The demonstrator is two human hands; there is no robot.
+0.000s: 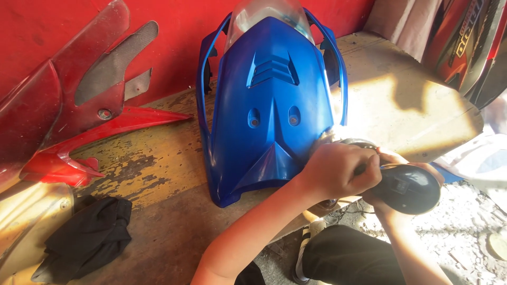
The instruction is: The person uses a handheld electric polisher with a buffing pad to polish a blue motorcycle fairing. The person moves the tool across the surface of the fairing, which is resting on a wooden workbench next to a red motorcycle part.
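A blue plastic motorcycle fairing point(269, 111) is seen lying face up on a worn wooden surface point(158, 174), its pointed end toward the near edge and a clear windscreen part at its far end. At the near right edge of the fairing, a dark, rounded power tool point(406, 187) is held in both hands. The left hand point(340, 170) is closed in a fist around the front part of the tool, just beside the fairing's right edge, where a bright glare falls. The right hand point(393, 158) is wrapped around the tool's rounded body, largely hidden behind it; only the fingers along its top can be made out. Whether the tool's head touches the fairing cannot be told, since the spot is covered by the left hand.

To the left, red fairing panels point(68, 105) are leaned against a red wall point(174, 31). A crumpled black cloth point(87, 237) is laid on the near left of the surface. Dark trousers and a striped shoe point(306, 248) are visible below the arms.
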